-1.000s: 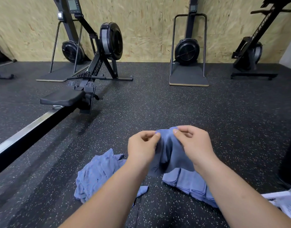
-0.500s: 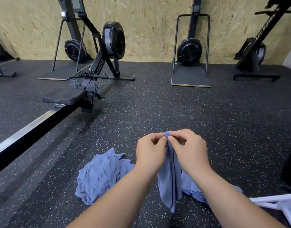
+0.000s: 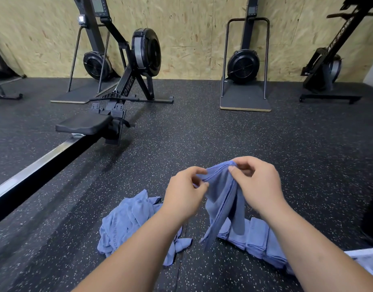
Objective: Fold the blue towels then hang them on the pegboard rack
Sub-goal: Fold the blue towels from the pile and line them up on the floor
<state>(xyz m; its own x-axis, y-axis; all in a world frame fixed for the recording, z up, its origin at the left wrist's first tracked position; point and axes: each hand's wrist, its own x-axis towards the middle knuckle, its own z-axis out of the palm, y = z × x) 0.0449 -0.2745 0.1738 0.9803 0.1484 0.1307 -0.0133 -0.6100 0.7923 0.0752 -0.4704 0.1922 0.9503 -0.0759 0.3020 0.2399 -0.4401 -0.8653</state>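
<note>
1. A person's two bare arms reached out over a black rubber floor with little white specks [image 3: 276,144].
2. The left hand [image 3: 184,190] and the right hand [image 3: 258,184] were close together, up above the floor.
3. Both hands held one soft blue cloth towel [image 3: 221,197] by its top edge.
4. The left hand's thumb and fingers were curled in and pinched the towel's edge on its left side.
5. The right hand's thumb and first finger were pinched tight on the top of the towel, and its other fingers were curled in beside them.
6. The towel was bunched at the top and hung down between the two arms in long folds, with its low end near the floor.
7. A messy heap of blue cloth towels [image 3: 126,220] lay on the floor under the left arm.
8. A row of folded blue cloth towels [image 3: 257,239] lay flat on the floor under the right arm, just behind the hanging towel.
9. A white papery thing [image 3: 368,262] showed at the bottom right corner; it was too cut off to tell what it was.
10. A black rowing machine [image 3: 128,89] stood on the left, with a flat black seat [image 3: 82,124] on a long silver rail [image 3: 34,169].
11. More black exercise machines [image 3: 243,66] stood far back against a tan wood-chip wall [image 3: 192,39].
</note>
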